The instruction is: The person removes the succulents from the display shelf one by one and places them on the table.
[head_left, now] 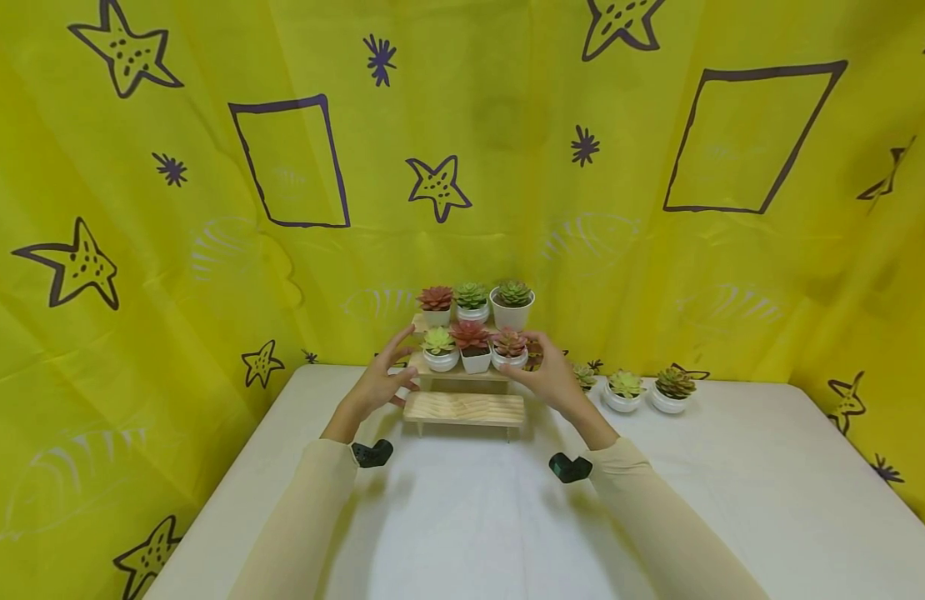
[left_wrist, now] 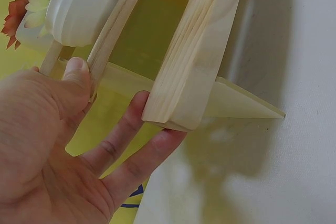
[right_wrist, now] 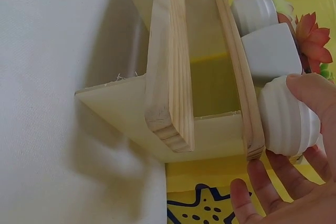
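Wooden stand (head_left: 463, 402) upright, long axis left-right, lowest step (right_wrist: 170, 77) frontmost

Potted plants (head_left: 475, 361) on stand (head_left: 463, 408), pots (head_left: 622, 401) right

A yellow curtain (head_left: 507, 108) is hung past the back edge and both side edges of the white table (head_left: 462, 525). Dark stars (head_left: 439, 188), two big boxes (head_left: 292, 162) and pale fish (head_left: 593, 236) are drawn on it.

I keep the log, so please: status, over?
Left hand touches pale, three-tier wooden stand. Right hand holds round, white, ribbed pot on middle tier. Stand upright; no obstacle visible.
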A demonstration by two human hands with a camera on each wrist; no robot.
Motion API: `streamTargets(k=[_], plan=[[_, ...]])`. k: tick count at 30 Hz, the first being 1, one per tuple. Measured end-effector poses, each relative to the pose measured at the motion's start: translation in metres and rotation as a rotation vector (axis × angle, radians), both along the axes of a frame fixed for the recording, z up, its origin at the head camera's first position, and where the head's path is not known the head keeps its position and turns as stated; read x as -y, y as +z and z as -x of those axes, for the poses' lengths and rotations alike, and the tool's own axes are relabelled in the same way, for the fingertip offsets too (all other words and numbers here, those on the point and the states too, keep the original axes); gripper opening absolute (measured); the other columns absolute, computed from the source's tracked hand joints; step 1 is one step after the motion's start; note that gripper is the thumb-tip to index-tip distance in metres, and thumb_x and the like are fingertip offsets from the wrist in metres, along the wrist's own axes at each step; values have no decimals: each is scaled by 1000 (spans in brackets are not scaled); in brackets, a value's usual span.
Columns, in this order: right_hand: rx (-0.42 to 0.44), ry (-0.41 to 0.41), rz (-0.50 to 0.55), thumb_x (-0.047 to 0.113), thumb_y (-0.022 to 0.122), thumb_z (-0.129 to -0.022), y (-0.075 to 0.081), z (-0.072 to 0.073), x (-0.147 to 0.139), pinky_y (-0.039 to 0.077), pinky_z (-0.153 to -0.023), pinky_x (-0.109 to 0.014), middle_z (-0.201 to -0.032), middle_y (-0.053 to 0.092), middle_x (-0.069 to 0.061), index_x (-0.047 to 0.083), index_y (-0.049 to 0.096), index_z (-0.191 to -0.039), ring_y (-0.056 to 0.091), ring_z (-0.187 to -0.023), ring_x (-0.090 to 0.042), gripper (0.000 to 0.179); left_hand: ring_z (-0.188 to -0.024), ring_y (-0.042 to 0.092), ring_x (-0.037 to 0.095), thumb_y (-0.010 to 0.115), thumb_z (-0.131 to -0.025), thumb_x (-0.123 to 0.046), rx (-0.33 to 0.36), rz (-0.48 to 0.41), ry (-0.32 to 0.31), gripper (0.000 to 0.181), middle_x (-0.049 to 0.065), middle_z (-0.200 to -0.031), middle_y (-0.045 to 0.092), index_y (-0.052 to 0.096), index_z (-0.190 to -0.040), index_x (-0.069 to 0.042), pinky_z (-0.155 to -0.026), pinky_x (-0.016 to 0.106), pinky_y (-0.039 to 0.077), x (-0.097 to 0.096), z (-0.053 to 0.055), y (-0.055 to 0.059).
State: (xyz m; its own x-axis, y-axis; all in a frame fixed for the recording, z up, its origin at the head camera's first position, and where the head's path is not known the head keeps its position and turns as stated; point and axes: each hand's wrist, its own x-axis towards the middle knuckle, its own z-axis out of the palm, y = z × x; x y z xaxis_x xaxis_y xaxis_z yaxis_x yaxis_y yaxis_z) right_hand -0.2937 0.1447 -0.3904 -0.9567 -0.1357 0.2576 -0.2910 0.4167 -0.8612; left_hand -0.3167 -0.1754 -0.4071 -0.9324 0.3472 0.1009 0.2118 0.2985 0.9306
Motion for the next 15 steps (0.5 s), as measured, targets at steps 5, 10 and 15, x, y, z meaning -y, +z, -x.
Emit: streamTargets(k=[5,10,15], plan=[[5,-9,-6,21,82,-90,0,0,0,48,-98,-46,-129,60,-20,2,47,-144,57,-115,-35,67,-100,70,44,53,-107,-6,-2,-2,1,76,26,-164,23,16,-165,-37,-63,50,60,0,0,0],[-1,-15,-13,22,82,-90,0,0,0,49,-96,-45,-129,60,-19,2,47,-144,57,-115,-34,67,-99,70,43,54,-107,-6,-4,3,3,75,26,-164,24,17,-165,-38,-63,48,60,-1,-1,1],[-16,-18,-7,21,82,-90,0,2,0,48,-97,-47,-128,60,-21,0,48,-142,57,-115,-37,66,-99,70,43,53,-107,-6,-8,3,-1,75,27,-164,24,16,-165,-36,-63,49,60,-1,-2,2]])
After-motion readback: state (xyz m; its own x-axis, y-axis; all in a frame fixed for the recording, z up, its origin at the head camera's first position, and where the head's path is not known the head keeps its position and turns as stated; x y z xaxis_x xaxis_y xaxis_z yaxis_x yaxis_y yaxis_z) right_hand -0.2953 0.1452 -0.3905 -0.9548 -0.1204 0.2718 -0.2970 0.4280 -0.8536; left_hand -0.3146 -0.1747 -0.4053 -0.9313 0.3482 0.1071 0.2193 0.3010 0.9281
